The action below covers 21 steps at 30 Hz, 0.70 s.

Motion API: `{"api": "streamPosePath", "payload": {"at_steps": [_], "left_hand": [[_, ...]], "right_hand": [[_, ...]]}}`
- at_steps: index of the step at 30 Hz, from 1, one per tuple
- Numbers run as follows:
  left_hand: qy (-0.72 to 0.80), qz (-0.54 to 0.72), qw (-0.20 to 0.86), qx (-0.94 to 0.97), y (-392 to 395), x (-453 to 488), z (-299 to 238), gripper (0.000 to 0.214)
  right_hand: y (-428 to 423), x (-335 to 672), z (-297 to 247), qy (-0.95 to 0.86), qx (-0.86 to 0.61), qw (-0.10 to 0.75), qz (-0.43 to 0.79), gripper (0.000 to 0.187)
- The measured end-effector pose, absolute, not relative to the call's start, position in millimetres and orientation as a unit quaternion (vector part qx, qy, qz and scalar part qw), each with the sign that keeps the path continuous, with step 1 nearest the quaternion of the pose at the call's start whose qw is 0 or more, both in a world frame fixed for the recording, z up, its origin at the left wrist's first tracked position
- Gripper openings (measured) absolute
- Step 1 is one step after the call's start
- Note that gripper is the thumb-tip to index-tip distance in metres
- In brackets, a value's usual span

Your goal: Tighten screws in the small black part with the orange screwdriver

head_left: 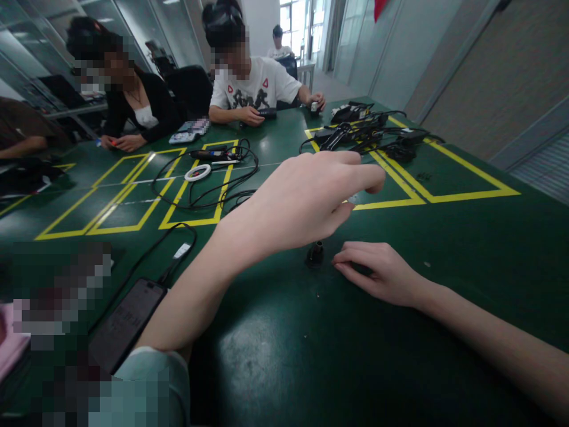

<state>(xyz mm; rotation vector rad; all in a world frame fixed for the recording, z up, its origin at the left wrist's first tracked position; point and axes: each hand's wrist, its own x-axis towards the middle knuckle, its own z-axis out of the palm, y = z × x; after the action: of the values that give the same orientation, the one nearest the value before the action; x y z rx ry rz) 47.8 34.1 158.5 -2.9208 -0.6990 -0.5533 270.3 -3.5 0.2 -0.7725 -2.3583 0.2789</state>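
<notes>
My left hand [311,196] is raised above the green table [444,249], reaching right across the middle of the view, fingers curled forward with thumb tucked under; I see nothing in it. My right hand [377,273] rests on the table below it, fingers curled down flat against the surface over a small dark thing I cannot make out. A small black cylindrical part [315,255] stands on the table just left of my right fingertips, apart from them.
A dark phone [127,323] with a black cable lies at the near left. A white ring [198,172] and looped cables sit inside the yellow markings. A pile of black chargers and cables [368,133] lies far right. Several people sit along the far edge.
</notes>
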Motion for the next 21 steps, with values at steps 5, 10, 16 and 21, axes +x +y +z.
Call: {"api": "streamPosePath", "payload": {"at_steps": [5,10,16,21], "left_hand": [[-0.219,-0.181,0.042,-0.958,29.5,48.8,157.6,0.029],[-0.163,-0.157,-0.018,-0.974,26.8,40.9,165.8,0.047],[-0.203,-0.174,-0.009,-0.964,23.8,41.9,165.1,0.056],[-0.246,-0.172,0.045,-0.953,25.8,47.7,165.0,0.045]], "right_hand": [[0.1,273.0,-5.9,-0.862,-0.320,0.373,0.122,0.016],[-3.1,270.2,-5.0,-0.857,-0.334,0.361,0.150,0.042],[-5.8,265.4,-5.2,-0.875,-0.309,0.349,0.131,0.058],[-3.5,266.4,-4.4,-0.882,-0.301,0.338,0.128,0.065]]}}
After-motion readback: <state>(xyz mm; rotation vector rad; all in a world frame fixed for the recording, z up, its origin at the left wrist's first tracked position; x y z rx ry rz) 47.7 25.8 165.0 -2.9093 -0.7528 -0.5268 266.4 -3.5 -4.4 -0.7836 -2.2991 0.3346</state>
